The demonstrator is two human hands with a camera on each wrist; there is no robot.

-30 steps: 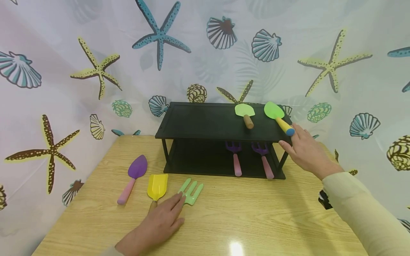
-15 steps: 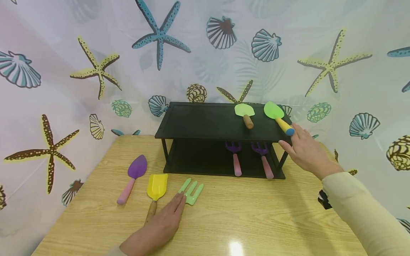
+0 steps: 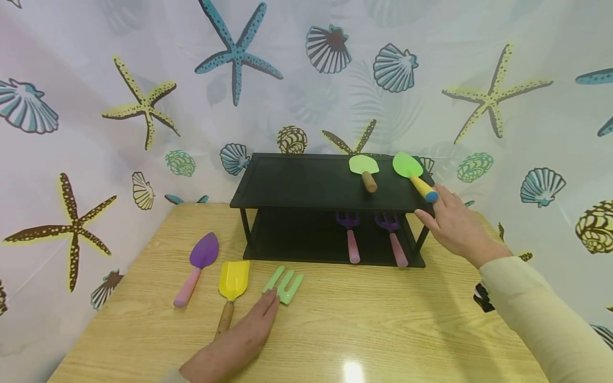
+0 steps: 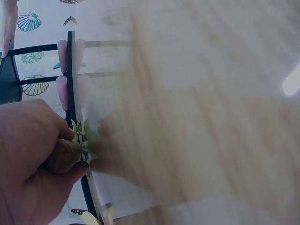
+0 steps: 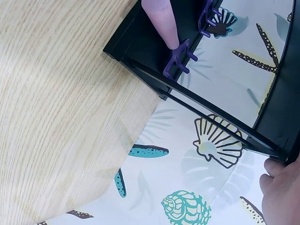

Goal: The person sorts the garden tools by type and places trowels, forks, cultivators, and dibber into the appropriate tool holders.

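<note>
In the head view my left hand (image 3: 246,332) is low over a light green hand fork (image 3: 288,292), hiding its handle. The left wrist view shows this hand (image 4: 33,159) gripping a round brown handle between thumb and fingers, with the green tines (image 4: 84,136) beyond. My right hand (image 3: 455,223) holds the right front corner of a black two-tier rack (image 3: 297,181), its thumb at the front edge. In the right wrist view only part of that hand (image 5: 283,187) shows, at the rack's corner.
Left lie a purple trowel (image 3: 204,251) and a yellow scoop (image 3: 234,279). A pale green scoop (image 3: 364,165) and a green trowel (image 3: 407,165) lie on the upper shelf. Two purple forks with pink handles (image 3: 353,246) (image 3: 398,250) lie below, handles overhanging the front.
My left hand has turned and drawn its fingers in around the fork's handle, its thumb going out of sight in the head view. The yellow scoop's handle is uncovered. The right hand stays put.
</note>
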